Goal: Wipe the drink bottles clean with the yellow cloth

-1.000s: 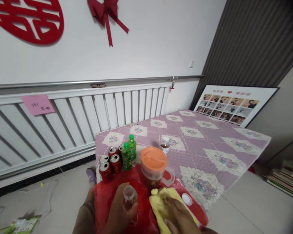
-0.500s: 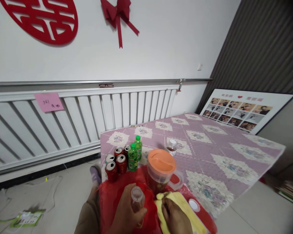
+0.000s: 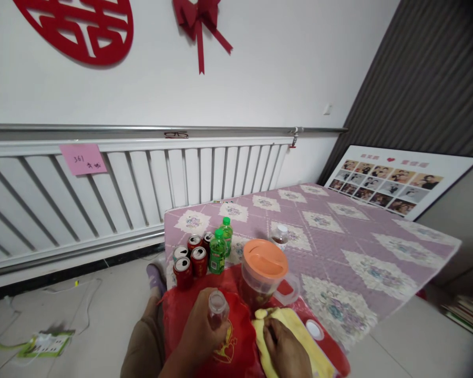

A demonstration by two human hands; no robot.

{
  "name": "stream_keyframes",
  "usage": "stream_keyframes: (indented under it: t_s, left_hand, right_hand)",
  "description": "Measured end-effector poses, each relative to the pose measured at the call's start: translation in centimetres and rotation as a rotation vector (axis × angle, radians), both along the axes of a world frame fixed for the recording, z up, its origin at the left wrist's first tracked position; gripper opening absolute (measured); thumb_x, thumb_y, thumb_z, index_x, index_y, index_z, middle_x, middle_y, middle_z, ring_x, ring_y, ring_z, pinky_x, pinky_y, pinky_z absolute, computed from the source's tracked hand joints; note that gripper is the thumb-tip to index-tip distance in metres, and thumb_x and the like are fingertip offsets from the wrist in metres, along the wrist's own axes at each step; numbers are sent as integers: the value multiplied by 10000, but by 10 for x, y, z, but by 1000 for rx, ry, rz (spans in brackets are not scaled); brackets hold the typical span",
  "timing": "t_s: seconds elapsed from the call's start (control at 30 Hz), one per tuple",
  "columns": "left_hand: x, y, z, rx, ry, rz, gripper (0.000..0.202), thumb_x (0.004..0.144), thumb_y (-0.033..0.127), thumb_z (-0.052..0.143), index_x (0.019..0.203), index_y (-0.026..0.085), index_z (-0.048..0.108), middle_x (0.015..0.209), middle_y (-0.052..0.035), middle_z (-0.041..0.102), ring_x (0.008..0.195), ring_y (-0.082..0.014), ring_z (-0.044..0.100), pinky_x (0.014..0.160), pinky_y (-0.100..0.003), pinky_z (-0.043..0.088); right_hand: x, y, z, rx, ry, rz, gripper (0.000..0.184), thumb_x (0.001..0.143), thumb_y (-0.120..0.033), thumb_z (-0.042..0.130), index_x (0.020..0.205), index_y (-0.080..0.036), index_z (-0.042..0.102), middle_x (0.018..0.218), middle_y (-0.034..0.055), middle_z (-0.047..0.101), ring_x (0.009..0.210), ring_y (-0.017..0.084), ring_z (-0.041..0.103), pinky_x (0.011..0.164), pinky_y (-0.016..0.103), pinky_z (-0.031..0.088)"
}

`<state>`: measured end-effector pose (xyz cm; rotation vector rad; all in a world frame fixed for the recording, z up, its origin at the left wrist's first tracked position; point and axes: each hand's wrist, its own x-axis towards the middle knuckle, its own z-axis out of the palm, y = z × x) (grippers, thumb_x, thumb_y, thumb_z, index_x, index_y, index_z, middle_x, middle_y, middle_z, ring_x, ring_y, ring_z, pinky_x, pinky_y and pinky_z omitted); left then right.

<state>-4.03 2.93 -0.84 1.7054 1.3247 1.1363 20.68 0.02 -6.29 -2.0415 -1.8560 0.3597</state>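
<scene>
My left hand [image 3: 201, 328] is wrapped around a clear bottle [image 3: 217, 304] without a cap, its mouth facing up toward me. It is over a red tray [image 3: 236, 336] with a gold heart print. Closed fingers of my right hand [image 3: 287, 346] press on a folded yellow cloth [image 3: 313, 344] and seem to grip it. Just beyond the hands stands a clear pitcher [image 3: 256, 291] with an orange lid [image 3: 265, 257] and some dark liquid inside. A round white cap [image 3: 314, 329] lies to the right of the cloth.
Several opened red drink cans [image 3: 199, 261] and two green bottles [image 3: 217, 254] stand at the back left. Another white-capped bottle [image 3: 279, 237] is behind the pitcher. A floral cloth [image 3: 327, 220] covers the table; a white radiator [image 3: 134, 184] runs along the wall. A power strip [image 3: 47, 345] lies on the floor.
My left hand and the clear bottle have moved slightly left and away from the pitcher, uncovering more of the gold print. My right hand stays on the yellow cloth. The view has shifted a little.
</scene>
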Motion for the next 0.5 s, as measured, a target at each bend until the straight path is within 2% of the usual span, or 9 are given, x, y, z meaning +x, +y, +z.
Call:
stream_keyframes:
  t_s: [0.13,0.3,0.5]
  left_hand:
    - [0,1,-5,45,-6,11,521,675,127,665,1187,155,572,1120,-98,672,1050,-259,659,978,-423,527]
    - [1,2,-7,61,-5,49,557,654,148,682,1202,139,581,1174,-129,676,1112,-278,658,1014,-423,521]
    - [2,3,-10,61,1,57,539,666,179,677,1196,140,586,1172,-128,687,1104,-279,669,1016,-450,529]
  right_hand:
    - [-2,0,6,-11,-26,-18,405,975,-387,323,1030,-208,682,1100,105,777,995,241,737,840,311,538]
    - [-6,-2,17,-9,-17,-31,453,984,-382,284,1032,-200,696,1045,111,784,944,247,744,822,327,540]
    - [-4,-1,6,84,51,-50,395,947,-404,365,1001,-208,704,1069,117,787,949,256,744,816,329,543]
